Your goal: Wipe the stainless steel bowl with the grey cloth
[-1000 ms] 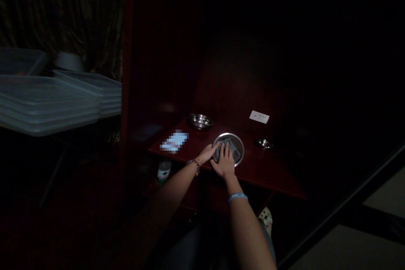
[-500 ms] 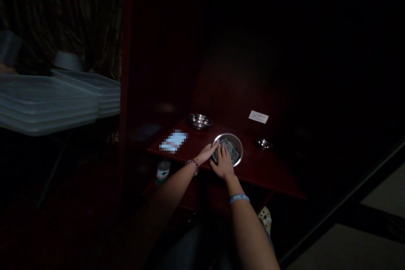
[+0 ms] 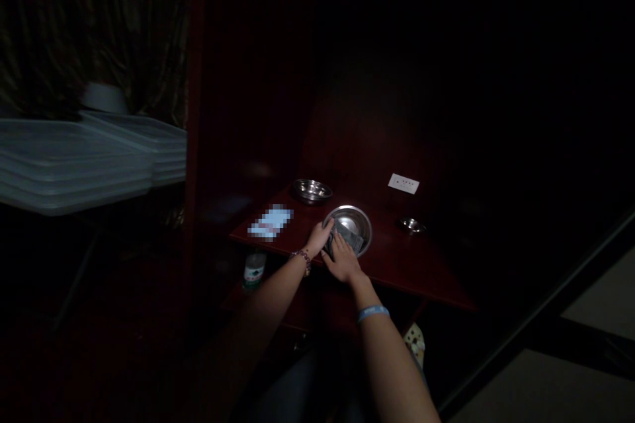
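Observation:
A round steel dish (image 3: 358,219) sits near the front of a dark red table (image 3: 397,264). My left hand (image 3: 319,236) holds its left rim. My right hand (image 3: 340,259) presses a grey cloth (image 3: 350,237) into the near left part of the dish, fingers flat on it. The far half of the dish shows bare and shiny. A bead bracelet is on my left wrist and a blue band on my right.
A second steel dish (image 3: 311,190) stands at the back left, a small one (image 3: 411,225) at the right. A pale card (image 3: 270,222) lies at the left, a white card (image 3: 403,183) behind. Stacked plastic trays (image 3: 74,165) fill the left. A bottle (image 3: 253,269) stands below.
The cloth and my right hand slid toward me and left across the dish, uncovering its far half. My left hand stayed on the rim.

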`<state>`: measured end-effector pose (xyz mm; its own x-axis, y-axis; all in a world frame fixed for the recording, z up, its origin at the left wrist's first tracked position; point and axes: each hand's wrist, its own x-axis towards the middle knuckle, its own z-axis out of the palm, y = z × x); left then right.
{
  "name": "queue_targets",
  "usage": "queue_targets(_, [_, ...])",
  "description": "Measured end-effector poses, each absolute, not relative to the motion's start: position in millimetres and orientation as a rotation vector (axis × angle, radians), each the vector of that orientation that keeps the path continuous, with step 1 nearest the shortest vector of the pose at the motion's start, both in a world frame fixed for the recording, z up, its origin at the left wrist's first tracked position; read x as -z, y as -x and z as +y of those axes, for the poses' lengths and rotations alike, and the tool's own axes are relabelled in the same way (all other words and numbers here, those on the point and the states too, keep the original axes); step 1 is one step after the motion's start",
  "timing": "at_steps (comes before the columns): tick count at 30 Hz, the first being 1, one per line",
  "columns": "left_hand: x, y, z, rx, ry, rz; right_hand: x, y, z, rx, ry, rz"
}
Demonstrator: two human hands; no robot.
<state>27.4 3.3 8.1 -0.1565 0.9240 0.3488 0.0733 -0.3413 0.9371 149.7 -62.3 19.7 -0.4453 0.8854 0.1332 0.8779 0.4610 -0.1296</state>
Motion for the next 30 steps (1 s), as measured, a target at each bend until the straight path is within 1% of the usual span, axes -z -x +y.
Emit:
queue_targets(4, [-6,-28,7,-1.614,-1.416,1.163,-24,-154,-60,-0.164,1.631,-2.540])
queue_targets(8, [-6,-30,8,-1.580,-1.435,1.284,-31,-159,-60,-0.204,1.798,-2.550])
queue_targets(11, [-8,-30,6,-1.533,-1.498,1.381,-36,-164,-62,-0.092,1.947,-2.500])
queue_targets(14, [-10,-30,3,-1.489,-1.532,1.453,-38,-170,-64,0.109,2.047,-2.407])
queue_targets(18, [-12,-30,0,-1.473,-1.548,1.473,-39,-179,-65,0.398,2.028,-2.289])
queue_targets(21, [-13,-31,0,-1.465,-1.577,1.471,-40,-179,-66,0.458,2.021,-2.257])
queue_targets(25, [-13,-32,0,-1.470,-1.592,1.444,-39,-175,-66,0.409,2.163,-2.280])
queue_targets(30, [-11,-33,1,-1.522,-1.617,1.243,-37,-173,-64,0.131,2.219,-2.360])
